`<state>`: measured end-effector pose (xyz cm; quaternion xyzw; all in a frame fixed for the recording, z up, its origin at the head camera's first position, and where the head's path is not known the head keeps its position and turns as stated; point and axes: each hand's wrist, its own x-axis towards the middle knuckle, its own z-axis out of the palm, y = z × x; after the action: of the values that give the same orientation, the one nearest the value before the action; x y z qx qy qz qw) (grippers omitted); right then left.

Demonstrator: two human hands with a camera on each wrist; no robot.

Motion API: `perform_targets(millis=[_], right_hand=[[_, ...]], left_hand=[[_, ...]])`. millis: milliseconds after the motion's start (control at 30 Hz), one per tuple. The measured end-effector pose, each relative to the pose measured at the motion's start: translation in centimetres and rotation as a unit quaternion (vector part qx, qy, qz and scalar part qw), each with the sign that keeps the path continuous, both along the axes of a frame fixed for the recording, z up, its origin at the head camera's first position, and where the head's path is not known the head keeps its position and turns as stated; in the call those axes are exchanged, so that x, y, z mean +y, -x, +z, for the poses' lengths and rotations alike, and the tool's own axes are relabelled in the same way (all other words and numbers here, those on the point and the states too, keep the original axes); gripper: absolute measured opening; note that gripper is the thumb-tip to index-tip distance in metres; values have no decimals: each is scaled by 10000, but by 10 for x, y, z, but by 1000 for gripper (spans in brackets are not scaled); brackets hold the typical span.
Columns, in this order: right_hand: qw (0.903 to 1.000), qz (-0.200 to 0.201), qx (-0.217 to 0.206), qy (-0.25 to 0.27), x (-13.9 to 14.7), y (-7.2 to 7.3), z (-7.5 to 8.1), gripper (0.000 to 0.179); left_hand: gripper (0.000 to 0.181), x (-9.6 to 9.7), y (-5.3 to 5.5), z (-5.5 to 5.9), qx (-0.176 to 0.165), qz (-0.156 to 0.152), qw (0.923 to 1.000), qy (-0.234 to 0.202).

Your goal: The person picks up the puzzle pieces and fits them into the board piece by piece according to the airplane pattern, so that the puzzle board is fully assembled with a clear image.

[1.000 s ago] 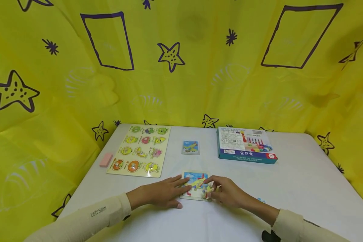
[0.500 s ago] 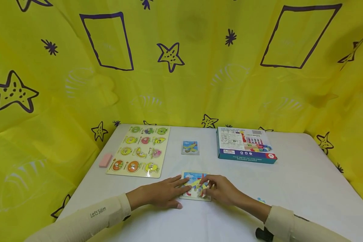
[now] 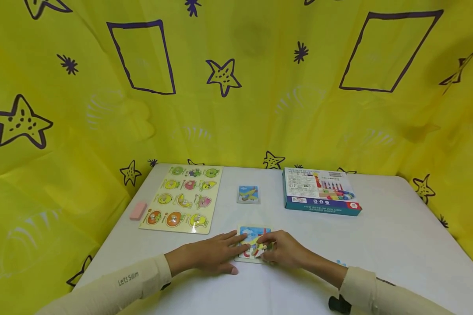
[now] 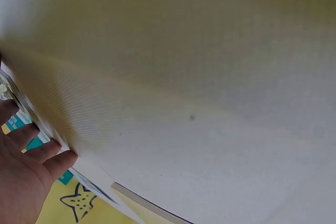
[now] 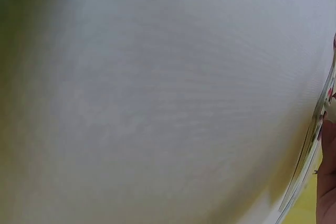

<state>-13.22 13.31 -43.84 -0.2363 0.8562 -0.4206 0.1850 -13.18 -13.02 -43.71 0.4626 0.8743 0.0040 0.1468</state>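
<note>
A small jigsaw puzzle with an airplane picture [image 3: 254, 230] lies in its tray at the near middle of the table in the head view. My left hand [image 3: 217, 253] rests flat, fingers straight, with the fingertips on the puzzle's left side. Between the thumb and index finger of my right hand [image 3: 287, 250] is a yellow and red puzzle piece [image 3: 261, 249], held over the lower right of the board. Part of that area is hidden by the fingers. In the left wrist view the left hand [image 4: 26, 166] shows at the lower left corner.
Behind the puzzle lies a small airplane picture card [image 3: 248, 194]. A fruit puzzle board [image 3: 181, 199] and a pink block [image 3: 138, 211] are on the left, a flat toy box [image 3: 321, 191] at the back right. A blue piece [image 3: 340, 262] lies beside the right forearm.
My right hand has shifted slightly left over the puzzle, and the pinched piece has moved with it and turned. The left hand stays in place.
</note>
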Motion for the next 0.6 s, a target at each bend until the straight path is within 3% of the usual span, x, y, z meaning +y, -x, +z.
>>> perform_targets(millis=[233,600], right_hand=[[9988,2,395,-297,-4,2,-4,26],[9977,-8,555,-400,-8,0,-1,24]], left_hand=[[68,0,0,-1,68,-33,10000,23],[68,0,0,-1,75,-58,9999,40]])
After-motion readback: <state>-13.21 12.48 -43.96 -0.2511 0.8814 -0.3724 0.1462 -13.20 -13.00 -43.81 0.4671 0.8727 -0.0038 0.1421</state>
